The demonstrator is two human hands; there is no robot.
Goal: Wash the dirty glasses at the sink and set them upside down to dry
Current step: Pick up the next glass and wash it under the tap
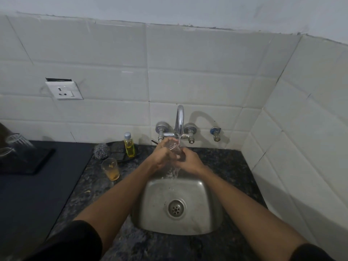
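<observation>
A clear glass point(172, 146) is tilted under the running tap point(179, 119), above the back of the steel sink point(150, 200). My left hand point(162, 157) grips its side. My right hand point(190, 161) holds its lower end, and water streams down between the two hands into the basin. A dirty glass point(111, 169) with orange dregs stands upright on the dark counter, left of the sink. On the far left, two clear glasses point(17, 146) stand upside down on a black tray point(37, 162).
A yellow soap bottle point(129, 146) and a steel scrubber point(101, 151) sit by the back wall, left of the tap. A small valve point(216, 133) sticks out of the tiles to the right. A wall socket point(64, 90) is at upper left. The tiled side wall runs close on the right.
</observation>
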